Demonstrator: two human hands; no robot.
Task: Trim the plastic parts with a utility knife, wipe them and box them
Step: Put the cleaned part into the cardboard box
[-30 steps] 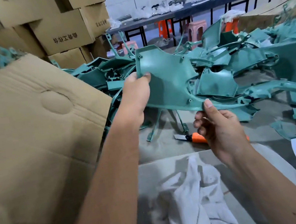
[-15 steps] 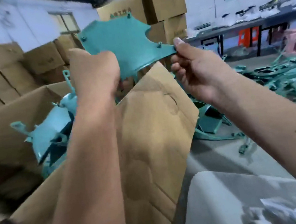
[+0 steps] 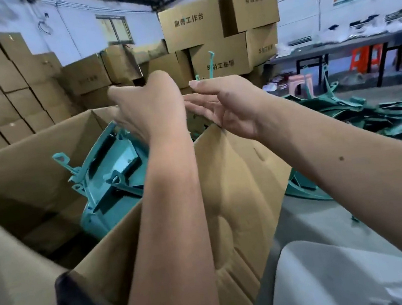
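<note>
A large open cardboard box [image 3: 30, 162] stands at my left, its near flap [image 3: 239, 178] tilted up beside the table. Several teal plastic parts [image 3: 111, 179] lie inside it. My left hand [image 3: 148, 108] and my right hand [image 3: 224, 108] hover side by side over the box opening, fingers straight, holding nothing. A thin teal strip [image 3: 211, 61] pokes up behind my right fingertips; I cannot tell what it belongs to. The flat teal panel I carried is out of sight, and neither knife nor cloth is in view.
A heap of untrimmed teal parts [image 3: 381, 115] covers the grey table at the right. A pale sheet [image 3: 338, 275] lies at the bottom right. Stacked cartons [image 3: 216, 22] fill the background, and a long bench [image 3: 346, 43] runs along the far wall.
I swung the flat teal panel from the table over to the box at my left. Both hands have let go of it and now hang open above the box.
</note>
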